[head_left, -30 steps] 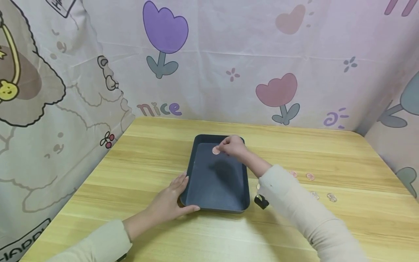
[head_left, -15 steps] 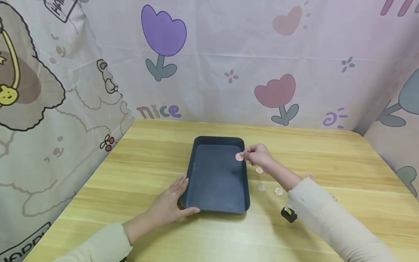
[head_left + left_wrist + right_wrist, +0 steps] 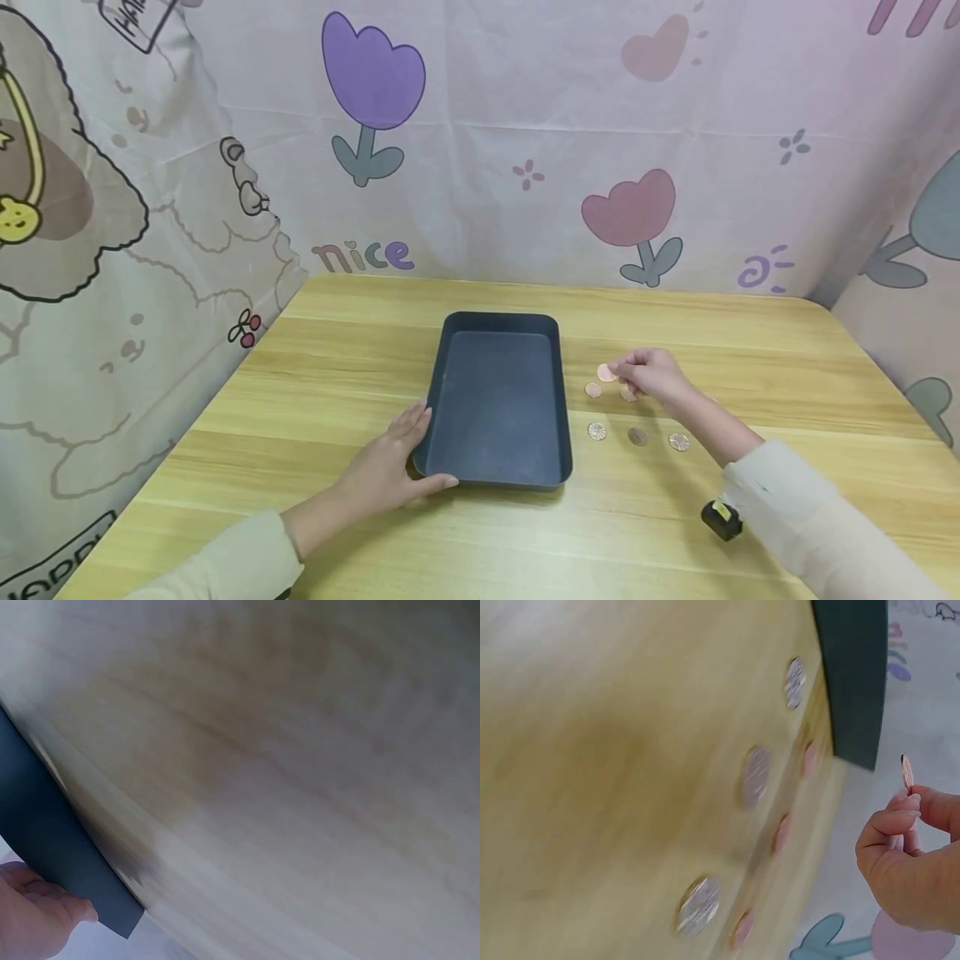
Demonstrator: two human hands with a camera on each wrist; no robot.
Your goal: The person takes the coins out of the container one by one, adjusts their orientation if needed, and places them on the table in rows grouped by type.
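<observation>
A: What is changed since one second ago?

B: One second ago the pink disc (image 3: 607, 372) was held over the far end of the dark tray (image 3: 450, 392). Now it is carried out, past the tray's right rim, and it is held above the desk (image 3: 337, 367), near the other discs. The tray is empty, so it is judged that the disc is being taken out, not put in.

A: How is the disc held?

B: It is pinched between the thumb and the curled fingers of the right hand (image 3: 652, 372); in the right wrist view the disc (image 3: 907, 772) is seen on its edge at the fingertips (image 3: 900, 817).

A: And the left hand (image 3: 390, 467)?

B: It is laid against the tray's near left corner, fingers straight and together, the thumb along the near rim. Nothing is gripped.

A: How many things are counted?

B: One tray. Five discs are counted on the desk, right of the tray: two pinkish (image 3: 593, 389), three silvery or dull (image 3: 597, 430). More may be hidden by the hand. One small black and yellow object (image 3: 721, 518) is seen at the near right sleeve.
</observation>
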